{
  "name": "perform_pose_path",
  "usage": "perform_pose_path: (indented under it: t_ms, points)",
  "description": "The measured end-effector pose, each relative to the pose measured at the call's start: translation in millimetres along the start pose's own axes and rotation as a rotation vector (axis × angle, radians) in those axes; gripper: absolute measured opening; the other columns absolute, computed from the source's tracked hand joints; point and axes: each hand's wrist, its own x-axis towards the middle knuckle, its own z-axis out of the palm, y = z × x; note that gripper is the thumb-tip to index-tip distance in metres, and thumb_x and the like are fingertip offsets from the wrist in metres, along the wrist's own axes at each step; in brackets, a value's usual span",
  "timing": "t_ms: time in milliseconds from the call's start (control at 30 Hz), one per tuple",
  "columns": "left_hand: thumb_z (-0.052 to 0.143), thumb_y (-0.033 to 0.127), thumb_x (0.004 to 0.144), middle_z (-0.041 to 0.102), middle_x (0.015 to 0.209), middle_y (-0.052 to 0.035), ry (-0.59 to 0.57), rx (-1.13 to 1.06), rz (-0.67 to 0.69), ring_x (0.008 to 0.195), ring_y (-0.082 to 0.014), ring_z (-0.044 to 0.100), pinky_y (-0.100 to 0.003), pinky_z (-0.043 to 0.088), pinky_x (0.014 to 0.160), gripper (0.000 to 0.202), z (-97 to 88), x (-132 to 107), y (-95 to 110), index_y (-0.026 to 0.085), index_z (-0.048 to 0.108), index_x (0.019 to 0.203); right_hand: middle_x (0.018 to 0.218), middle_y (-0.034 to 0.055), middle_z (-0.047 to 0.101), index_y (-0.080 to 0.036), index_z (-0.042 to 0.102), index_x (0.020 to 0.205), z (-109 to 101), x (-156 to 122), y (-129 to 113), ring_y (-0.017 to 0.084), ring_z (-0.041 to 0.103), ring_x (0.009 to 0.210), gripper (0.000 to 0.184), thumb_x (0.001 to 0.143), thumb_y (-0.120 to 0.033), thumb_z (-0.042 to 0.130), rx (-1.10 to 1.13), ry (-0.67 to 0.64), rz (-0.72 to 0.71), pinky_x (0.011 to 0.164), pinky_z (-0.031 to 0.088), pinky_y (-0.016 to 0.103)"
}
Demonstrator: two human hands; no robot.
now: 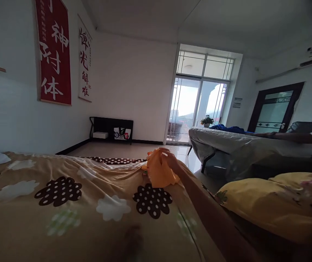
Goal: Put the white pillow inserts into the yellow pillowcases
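Item: cloth (161, 176), orange, thin-looking, with a wavy edge at its left. Place: above and against the far right part of the bed's sheet (87, 229), its lower edge spread near a dark dotted flower print.

Grip: the right hand (168, 158) grasps the cloth by its upper edge, fingers bent over it; exact finger placing blurred. Left hand out of view; its grip cannot be told.

Hazards, by judgement: a hold on one edge only may let the limp fabric slip or fold over itself; a low pull could drag the loose sheet into further ridges; the cloth lies near the bed's right side and could slide off there.

Sheet: tan, soft, rucked, printed with scalloped flowers in dotted brown, white and green check.

Pillow (267, 207): yellow, plump, rounded, right of the forearm.

Tabletop (256, 145): under crinkled clear plastic; bears a potted plant (207, 120) and a crumpled blue cloth (228, 128). Another person's arm (289, 137) reaches across it.

Shelf (112, 123): black, angular, by the far wall; holds a flat white box (100, 135) and a printed bag (122, 133).
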Motion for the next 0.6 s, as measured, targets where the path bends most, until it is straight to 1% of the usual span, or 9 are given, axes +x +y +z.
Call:
perform_pose_path:
  t_ms: [100,167,200,267,333,367,467,533,600]
  points:
    - [0.081,0.045,0.053,0.063,0.063,-0.0033,0.026,0.008,0.037,0.053,-0.0149,0.056,-0.026,0.038,0.054,0.055,-4.3,2.2,15.8,0.017,0.063,0.097,0.132,0.005,0.054,-0.024,0.066,0.106,-32.0,12.9,-51.8,0.019,0.05,0.12,0.029,0.085,-0.032,0.047,0.121,0.036,-0.044,0.101,0.041,0.037]
    - [0.082,0.04,0.054,0.068,0.079,-0.0058,0.05,0.013,0.143,0.064,-0.018,0.062,-0.027,0.041,0.058,0.072,-3.3,-2.1,25.4,0.022,0.055,0.119,0.134,0.0024,0.053,-0.026,0.068,0.106,-47.0,13.3,-87.5,0.019,0.048,0.122,0.03,0.08,-0.029,0.053,0.267,0.041,-0.048,0.101,0.041,0.037]
    - [0.082,0.039,0.056,0.069,0.094,-0.0075,0.059,0.021,0.193,0.074,-0.02,0.064,-0.027,0.043,0.06,0.084,-1.3,-6.0,29.1,0.028,0.045,0.131,0.134,0.0015,0.052,-0.027,0.069,0.104,-52.7,11.5,-104.4,0.02,0.047,0.122,0.03,0.078,-0.027,0.055,0.347,0.038,-0.039,0.101,0.04,0.038]
    - [0.082,0.041,0.058,0.059,0.125,-0.0107,0.069,0.049,0.285,0.089,-0.0231,0.065,-0.028,0.046,0.062,0.11,5.4,-16.1,33.9,0.038,0.015,0.145,0.135,0.0004,0.051,-0.028,0.071,0.101,-61.5,5.7,-133.9,0.021,0.047,0.122,0.029,0.074,-0.025,0.059,0.468,0.022,-0.013,0.101,0.04,0.039]
    - [0.084,0.045,0.056,0.048,0.138,-0.0147,0.068,0.103,0.401,0.091,-0.0239,0.064,-0.029,0.047,0.063,0.128,15.5,-27.7,35.9,0.041,-0.007,0.146,0.137,0.0002,0.05,-0.029,0.071,0.101,-68.8,-1.2,-156.5,0.021,0.047,0.123,0.029,0.074,-0.026,0.06,0.504,-0.011,0.009,0.1,0.041,0.039]
    - [0.084,0.046,0.055,0.049,0.136,-0.0158,0.061,0.131,0.447,0.088,-0.0229,0.065,-0.03,0.048,0.065,0.131,21.5,-33.9,36.4,0.04,-0.01,0.146,0.137,0.0003,0.049,-0.029,0.071,0.101,-72.3,-4.5,-165.2,0.022,0.046,0.123,0.029,0.074,-0.027,0.061,0.505,-0.026,0.014,0.1,0.041,0.039]
    - [0.083,0.044,0.059,0.062,0.118,-0.012,-0.01,0.191,0.461,0.08,-0.0197,0.065,-0.033,0.049,0.072,0.124,43.7,-54.0,38.3,0.038,-0.003,0.148,0.137,0.0003,0.049,-0.03,0.071,0.102,-82.9,-13.1,-184.1,0.023,0.044,0.126,0.029,0.074,-0.029,0.062,0.485,-0.065,0.008,0.1,0.041,0.04]
    - [0.081,0.04,0.064,0.066,0.108,-0.0081,-0.054,0.21,0.405,0.078,-0.0201,0.065,-0.035,0.049,0.073,0.111,60.9,-68.8,40.7,0.04,0.009,0.148,0.136,0.0,0.05,-0.032,0.071,0.103,-89.2,-18.4,-193.5,0.023,0.043,0.127,0.029,0.075,-0.03,0.062,0.46,-0.091,-0.016,0.102,0.04,0.041]
    - [0.076,0.039,0.071,0.066,0.106,-0.0074,-0.066,0.214,0.372,0.083,-0.0215,0.065,-0.036,0.051,0.075,0.089,78.0,-83.4,43.8,0.037,0.026,0.145,0.135,-0.0003,0.051,-0.033,0.07,0.106,-93.7,-23.8,-201.6,0.022,0.043,0.127,0.03,0.077,-0.031,0.062,0.435,-0.121,-0.054,0.105,0.037,0.042]
